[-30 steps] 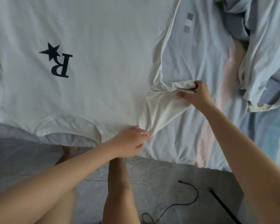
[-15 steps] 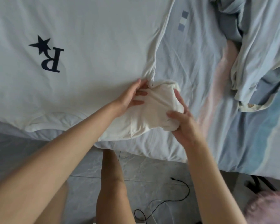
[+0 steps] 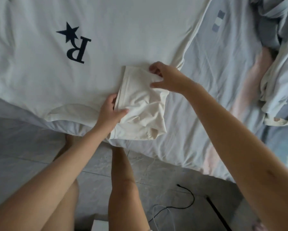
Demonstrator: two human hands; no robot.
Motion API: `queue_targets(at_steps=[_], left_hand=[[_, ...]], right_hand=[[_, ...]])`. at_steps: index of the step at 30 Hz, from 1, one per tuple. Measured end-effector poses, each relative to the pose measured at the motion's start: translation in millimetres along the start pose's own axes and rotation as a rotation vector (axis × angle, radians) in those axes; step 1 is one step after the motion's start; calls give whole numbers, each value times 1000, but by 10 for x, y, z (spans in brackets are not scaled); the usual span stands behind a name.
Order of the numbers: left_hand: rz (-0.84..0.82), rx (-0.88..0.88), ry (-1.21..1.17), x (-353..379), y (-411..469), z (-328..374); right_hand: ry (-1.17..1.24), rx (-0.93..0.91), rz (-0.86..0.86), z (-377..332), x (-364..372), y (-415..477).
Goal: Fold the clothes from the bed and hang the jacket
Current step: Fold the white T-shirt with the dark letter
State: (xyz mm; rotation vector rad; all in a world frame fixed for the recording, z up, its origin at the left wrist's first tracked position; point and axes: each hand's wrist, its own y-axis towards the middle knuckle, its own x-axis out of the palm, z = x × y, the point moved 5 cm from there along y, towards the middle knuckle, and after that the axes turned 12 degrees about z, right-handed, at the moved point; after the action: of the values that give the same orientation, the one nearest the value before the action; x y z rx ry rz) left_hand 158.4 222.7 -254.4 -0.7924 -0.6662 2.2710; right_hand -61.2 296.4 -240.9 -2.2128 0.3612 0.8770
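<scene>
Sleeve (image 3: 140, 104) of the white T-shirt (image 3: 106, 39) lies folded inward on the bed (image 3: 214, 80). Your left hand (image 3: 110, 112) pinches its left edge; your right hand (image 3: 166, 77) pinches its far corner.

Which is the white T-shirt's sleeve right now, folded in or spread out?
Folded in: the sleeve lies doubled over the T-shirt, with the left hand and right hand gripping its edges.

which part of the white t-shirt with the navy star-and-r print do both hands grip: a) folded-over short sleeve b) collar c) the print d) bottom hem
a: the left hand and right hand each pinch an edge of the short sleeve folded onto the white t-shirt.
</scene>
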Motion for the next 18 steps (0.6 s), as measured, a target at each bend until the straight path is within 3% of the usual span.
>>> queue_targets(at_steps=[3, 7, 12, 18], left_hand=[[98, 160, -35, -48, -112, -28], [247, 327, 32, -210, -153, 65], [361, 356, 2, -410, -1, 142], [302, 333, 69, -371, 145, -52]], right_hand=[[-198, -53, -152, -43, 16, 137], [-167, -62, -212, -103, -44, 142], [34, 35, 18, 5, -125, 70], [-126, 174, 92, -85, 16, 137]])
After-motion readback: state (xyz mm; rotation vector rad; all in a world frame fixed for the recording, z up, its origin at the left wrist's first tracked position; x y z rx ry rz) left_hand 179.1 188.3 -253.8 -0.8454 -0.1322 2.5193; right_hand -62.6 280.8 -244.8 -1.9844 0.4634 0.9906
